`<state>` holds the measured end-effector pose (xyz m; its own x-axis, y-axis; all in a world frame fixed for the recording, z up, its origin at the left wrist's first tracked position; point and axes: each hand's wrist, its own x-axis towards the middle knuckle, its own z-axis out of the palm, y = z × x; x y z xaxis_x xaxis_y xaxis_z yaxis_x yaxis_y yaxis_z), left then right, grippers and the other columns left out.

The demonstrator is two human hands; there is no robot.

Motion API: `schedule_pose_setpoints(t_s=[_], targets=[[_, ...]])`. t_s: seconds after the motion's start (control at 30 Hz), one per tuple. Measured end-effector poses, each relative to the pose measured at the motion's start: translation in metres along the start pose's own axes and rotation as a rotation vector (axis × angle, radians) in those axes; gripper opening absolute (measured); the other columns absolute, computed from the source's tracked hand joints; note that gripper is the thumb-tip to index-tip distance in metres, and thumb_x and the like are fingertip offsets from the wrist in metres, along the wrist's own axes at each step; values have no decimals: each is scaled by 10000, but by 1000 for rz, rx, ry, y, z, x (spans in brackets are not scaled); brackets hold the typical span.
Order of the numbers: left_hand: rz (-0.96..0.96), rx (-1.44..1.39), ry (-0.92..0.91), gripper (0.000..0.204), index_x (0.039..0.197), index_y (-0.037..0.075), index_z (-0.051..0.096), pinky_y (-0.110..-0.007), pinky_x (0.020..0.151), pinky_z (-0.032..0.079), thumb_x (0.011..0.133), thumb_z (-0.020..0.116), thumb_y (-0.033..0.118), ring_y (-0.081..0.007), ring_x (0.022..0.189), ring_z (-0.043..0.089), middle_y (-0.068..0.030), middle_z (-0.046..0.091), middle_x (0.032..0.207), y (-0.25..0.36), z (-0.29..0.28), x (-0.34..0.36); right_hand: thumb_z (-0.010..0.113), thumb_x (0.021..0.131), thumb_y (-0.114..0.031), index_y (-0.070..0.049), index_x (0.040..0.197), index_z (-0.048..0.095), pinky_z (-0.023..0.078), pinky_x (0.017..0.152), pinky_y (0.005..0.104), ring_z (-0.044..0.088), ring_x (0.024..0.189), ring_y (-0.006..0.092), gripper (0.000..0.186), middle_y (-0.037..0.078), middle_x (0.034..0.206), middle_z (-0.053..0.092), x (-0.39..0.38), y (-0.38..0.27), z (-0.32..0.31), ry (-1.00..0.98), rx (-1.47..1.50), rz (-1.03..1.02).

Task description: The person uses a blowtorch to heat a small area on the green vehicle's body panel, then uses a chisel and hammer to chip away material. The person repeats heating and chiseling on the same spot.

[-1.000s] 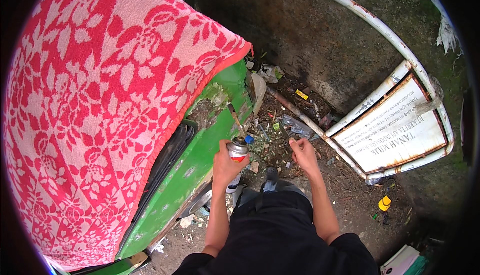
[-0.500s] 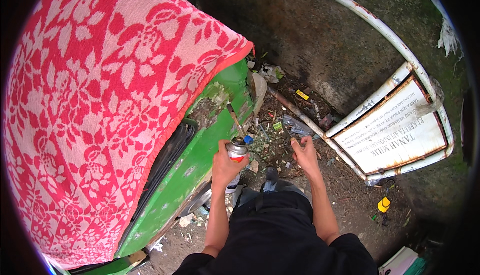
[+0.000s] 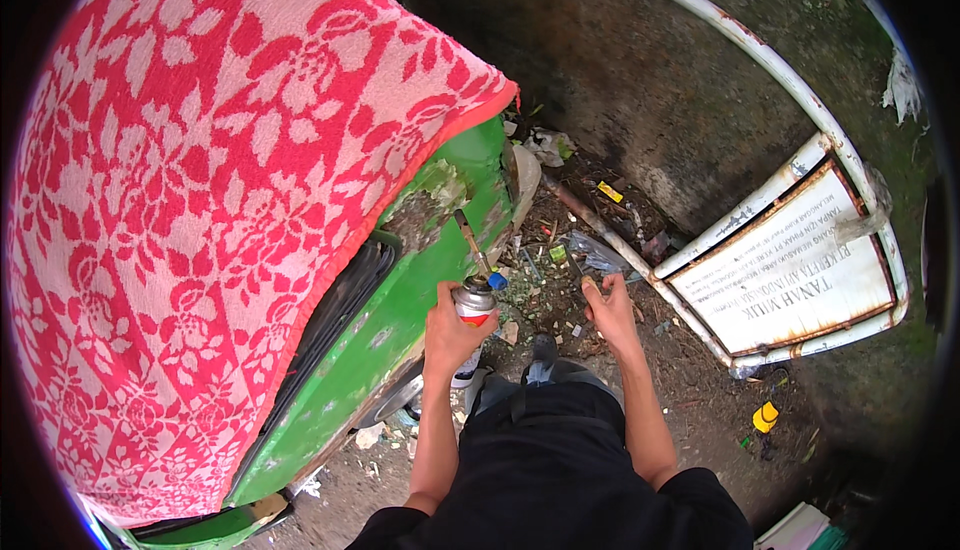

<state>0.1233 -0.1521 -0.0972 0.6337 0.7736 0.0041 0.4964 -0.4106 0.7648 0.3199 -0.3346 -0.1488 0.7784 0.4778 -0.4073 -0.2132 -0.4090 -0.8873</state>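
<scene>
My left hand [image 3: 452, 333] is wrapped around the canister of a gas blowtorch [image 3: 475, 302]. The torch has a blue knob [image 3: 497, 281] and a long, browned metal nozzle [image 3: 468, 232]. Its nozzle tip lies in front of a rough, stripped patch [image 3: 425, 212] on a green car body [image 3: 352, 365]; I cannot tell whether they touch. No flame shows. To the right, over the littered ground, my right hand [image 3: 612, 312] is closed, thumb against curled fingers. Whatever it may hold is too small or hidden to make out.
A red and pink flowered blanket [image 3: 220, 200] covers much of the car on the left. On the right, a rusty white metal frame with a sign panel [image 3: 790, 260] leans by a dark wall [image 3: 560, 70]. Rubble, plastic scraps and a yellow object [image 3: 765, 416] lie on the ground.
The view has shifted slightly, so the car and blanket sit a little further right and lower. Both hands keep the same pose, and the torch stays in my left hand.
</scene>
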Motion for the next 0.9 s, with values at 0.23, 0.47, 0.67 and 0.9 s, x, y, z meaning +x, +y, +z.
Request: schedule_pose_setpoints(t_s=[0.23,0.47,0.67,0.9], targets=[[14,-12,19,646,1179,20,470,-459,782,554,736,882,248,-401,867,721,-223,709,930,2,-2,-2,663,998,-262,-79,1040,412,347,481,280,493,506,75,314,2,580,561,1,-1,1,-28,-3,-13],[-4,0,-6,661,1180,13,470,-462,783,551,726,886,253,-408,866,713,-227,702,929,7,-5,-7,667,995,-265,-75,1036,424,343,474,281,509,507,73,311,-8,573,540,0,-1,1,-27,-18,-21],[-1,5,-4,660,1172,10,482,-434,781,549,720,902,242,-368,869,715,-210,698,931,10,-1,-15,676,992,-275,-71,1032,434,341,470,285,517,508,74,319,-27,572,492,1,3,3,-17,-1,-35],[-42,20,-8,661,1187,4,492,-415,787,551,724,906,230,-341,875,718,-208,698,945,11,-2,-20,674,989,-268,-62,1022,436,343,471,295,526,519,82,317,-19,581,502,3,5,5,-20,-23,-29]])
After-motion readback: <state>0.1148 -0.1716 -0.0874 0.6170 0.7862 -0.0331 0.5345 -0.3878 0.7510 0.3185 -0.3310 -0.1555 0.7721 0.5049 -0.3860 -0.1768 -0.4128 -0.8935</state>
